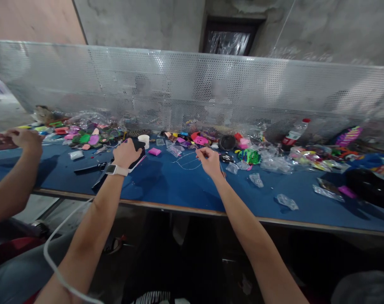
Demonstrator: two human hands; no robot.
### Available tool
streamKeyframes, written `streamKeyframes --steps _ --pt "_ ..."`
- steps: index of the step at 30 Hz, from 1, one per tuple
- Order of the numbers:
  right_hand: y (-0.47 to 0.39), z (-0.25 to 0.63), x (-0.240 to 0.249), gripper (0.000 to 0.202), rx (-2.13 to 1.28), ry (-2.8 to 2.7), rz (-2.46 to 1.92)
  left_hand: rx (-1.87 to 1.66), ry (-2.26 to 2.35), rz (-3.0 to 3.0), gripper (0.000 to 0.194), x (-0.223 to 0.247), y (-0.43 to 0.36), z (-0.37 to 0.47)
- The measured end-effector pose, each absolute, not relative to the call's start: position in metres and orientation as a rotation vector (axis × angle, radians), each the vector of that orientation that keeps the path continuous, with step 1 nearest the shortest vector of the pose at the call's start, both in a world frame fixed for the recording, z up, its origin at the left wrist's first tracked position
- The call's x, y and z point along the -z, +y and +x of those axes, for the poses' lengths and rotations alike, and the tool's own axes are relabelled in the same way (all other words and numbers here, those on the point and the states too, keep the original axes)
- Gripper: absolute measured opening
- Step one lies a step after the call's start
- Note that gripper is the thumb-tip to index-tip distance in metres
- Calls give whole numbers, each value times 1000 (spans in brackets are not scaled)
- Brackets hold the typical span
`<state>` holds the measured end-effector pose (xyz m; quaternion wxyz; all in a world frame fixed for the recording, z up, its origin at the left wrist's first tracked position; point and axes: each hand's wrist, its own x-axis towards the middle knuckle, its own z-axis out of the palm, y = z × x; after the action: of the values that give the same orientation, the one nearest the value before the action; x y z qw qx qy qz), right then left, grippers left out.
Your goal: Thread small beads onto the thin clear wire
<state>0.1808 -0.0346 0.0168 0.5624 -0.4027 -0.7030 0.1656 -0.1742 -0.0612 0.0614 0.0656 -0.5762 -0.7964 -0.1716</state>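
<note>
My left hand (pixel 126 154), with a white watch on its wrist, is closed on a black object (pixel 137 155) above the blue table (pixel 179 188). To its right, my right hand (pixel 210 161) pinches a thin pale thread (pixel 188 168), which trails in loose loops toward the left. A pink packet (pixel 154 151) lies between my hands, and a white cup (pixel 144 140) stands just behind my left hand. Left of my left wrist lies a dark slender tool (pixel 89 168).
Colourful pieces and clear bags line the table's back, before a perforated metal screen (pixel 179 93). A red-capped bottle (pixel 295 134) leans at the right. Another person's hands (pixel 25 141) are at the far left. A white cable (pixel 49 253) hangs beside my left arm.
</note>
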Motion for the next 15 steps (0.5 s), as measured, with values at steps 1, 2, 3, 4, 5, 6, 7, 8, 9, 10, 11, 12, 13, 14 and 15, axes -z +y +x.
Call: streamKeyframes --steps 1,2,3,4,5,6,7,8,9,10,11,12,13,14,15 --pt "-35 181 -17 44 -390 -1657 -946 537 -2414 -1746 67 -60 -66 -177" --pt "-35 181 -17 44 -390 -1660 -941 559 -2418 -1741 73 -58 -71 -179" --pt "-35 181 -17 44 -389 -1665 -935 575 -2406 -1745 79 -56 -77 -181" --pt "-34 181 -16 43 -389 -1669 -931 594 -2401 -1745 83 -53 -82 -182" --pt "-34 181 -16 43 -390 -1673 -928 612 -2399 -1747 86 -50 -87 -182" --pt "-34 181 -15 42 -391 -1676 -927 618 -2396 -1739 87 -48 -91 -182" --pt "-33 181 -14 42 -391 -1677 -929 614 -2392 -1729 88 -45 -94 -181" --pt "-33 181 -14 42 -390 -1676 -931 605 -2392 -1719 87 -44 -95 -181" --pt "-33 181 -13 42 -389 -1676 -934 593 -2395 -1713 86 -43 -95 -180" --pt "-32 182 -13 42 -388 -1675 -938 580 -2401 -1713 85 -43 -94 -180" --pt "-31 182 -12 43 -388 -1674 -942 570 -2409 -1717 84 -44 -93 -181" --pt "-31 183 -12 43 -390 -1672 -946 566 -2419 -1726 84 -44 -91 -182" --pt "-30 184 -12 43 -394 -1669 -950 569 -2429 -1734 84 -45 -89 -183" --pt "-30 184 -12 43 -399 -1666 -953 578 -2437 -1741 85 -46 -87 -185" --pt "-30 184 -12 44 -404 -1663 -952 590 -2445 -1743 86 -46 -86 -187"
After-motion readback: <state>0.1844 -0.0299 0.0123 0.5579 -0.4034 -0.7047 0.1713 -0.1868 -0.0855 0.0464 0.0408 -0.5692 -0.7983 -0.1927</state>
